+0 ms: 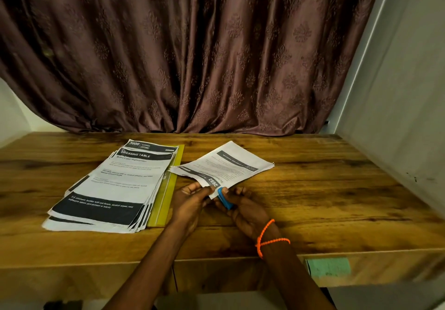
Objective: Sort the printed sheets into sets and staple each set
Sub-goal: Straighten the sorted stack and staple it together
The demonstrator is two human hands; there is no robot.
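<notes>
A small set of printed sheets [228,165] lies slanted on the wooden table [325,189], its near corner lifted. My left hand [190,201] pinches that corner from the left. My right hand [245,209] grips a small blue stapler [225,200] whose jaws sit over the same corner. A larger fanned stack of printed sheets [115,187], topped by a page headed "DRESSING TABLE", lies to the left.
A yellow plastic folder [166,194] lies under the right edge of the big stack. A brown curtain [192,57] hangs behind the table and a grey wall [397,117] closes the right side. A green label [328,267] is stuck on the table's front edge.
</notes>
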